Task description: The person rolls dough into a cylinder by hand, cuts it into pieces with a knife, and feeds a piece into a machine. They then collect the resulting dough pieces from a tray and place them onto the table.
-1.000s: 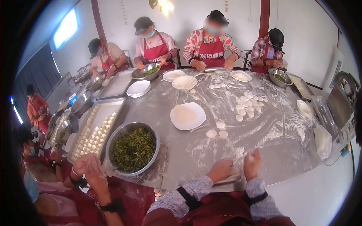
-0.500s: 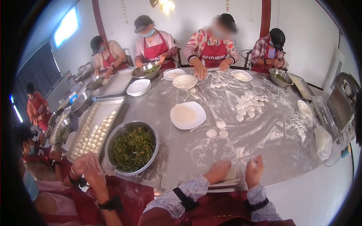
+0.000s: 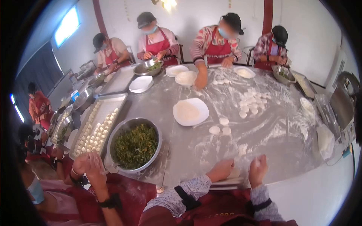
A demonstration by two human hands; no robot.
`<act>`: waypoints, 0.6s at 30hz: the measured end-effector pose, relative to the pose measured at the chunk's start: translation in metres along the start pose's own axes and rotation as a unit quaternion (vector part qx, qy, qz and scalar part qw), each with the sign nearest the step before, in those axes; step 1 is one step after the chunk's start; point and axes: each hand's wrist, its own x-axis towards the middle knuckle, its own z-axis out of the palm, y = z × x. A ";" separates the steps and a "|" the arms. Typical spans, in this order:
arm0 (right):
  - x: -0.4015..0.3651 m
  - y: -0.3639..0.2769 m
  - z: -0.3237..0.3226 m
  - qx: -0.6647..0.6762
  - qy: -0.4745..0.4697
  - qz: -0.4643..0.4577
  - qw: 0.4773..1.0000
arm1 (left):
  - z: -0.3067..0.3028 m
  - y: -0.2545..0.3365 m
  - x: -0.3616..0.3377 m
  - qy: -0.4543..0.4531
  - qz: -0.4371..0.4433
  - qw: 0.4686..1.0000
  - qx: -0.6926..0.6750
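1. The left hand (image 3: 220, 169) lies knuckles-up on a pale dough strip (image 3: 234, 173) at the near edge of the tabletop (image 3: 181, 150). Its fingers are curled down over the strip's end. Whether they clasp it or only press on it cannot be told.
2. The right hand (image 3: 258, 170) is raised just beside the strip. Its fingers are closed in a pinch on a small dough piece (image 3: 256, 162), which shows white at the fingertips.
3. Doing this well seems to call for a steady left hand, so the strip does not slide off the near edge. The right should pinch off even amounts, matching the three discs (image 3: 221, 128) further in on the flour.
4. Floured fingertips would likely stop the piece from sticking.
5. A bowl (image 3: 113, 139) of chopped greens stands near the near-left edge, with a tray (image 3: 122, 98) of shaped pieces beside it. A white plate (image 3: 203, 113) sits toward the middle. A neighbour's hands (image 3: 87, 165) work beside the bowl, apart from the person's own.
6. No brand or label can be read. The lettering on the apron (image 3: 222, 214) at the bottom is too blurred to make out.
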 end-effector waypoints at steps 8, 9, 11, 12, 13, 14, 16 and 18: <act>0.030 0.000 0.036 -0.033 -0.005 -0.005 0.999 | 0.011 0.009 0.009 0.037 -0.004 0.999 0.022; 0.025 -0.001 0.027 -0.006 -0.005 -0.003 1.000 | 0.007 0.003 0.008 0.025 0.035 0.997 0.057; 0.008 0.001 0.006 -0.007 -0.024 0.037 0.999 | -0.003 -0.001 0.001 0.009 0.010 1.000 0.023; 0.001 0.002 0.000 0.000 -0.021 0.059 0.998 | -0.008 -0.001 -0.001 0.004 -0.011 1.000 -0.002; -0.006 0.001 -0.005 0.007 -0.017 0.082 0.996 | -0.013 0.003 -0.002 -0.007 -0.013 1.000 -0.007; -0.002 0.000 -0.003 0.007 -0.015 0.049 0.999 | -0.017 0.009 -0.004 -0.027 -0.029 0.999 -0.017; 0.021 -0.007 0.021 -0.002 -0.007 0.013 1.000 | -0.014 0.019 -0.005 -0.026 -0.024 0.999 -0.009; 0.036 -0.009 0.041 -0.010 0.001 0.003 1.000 | -0.009 0.024 0.006 -0.003 -0.041 0.999 -0.005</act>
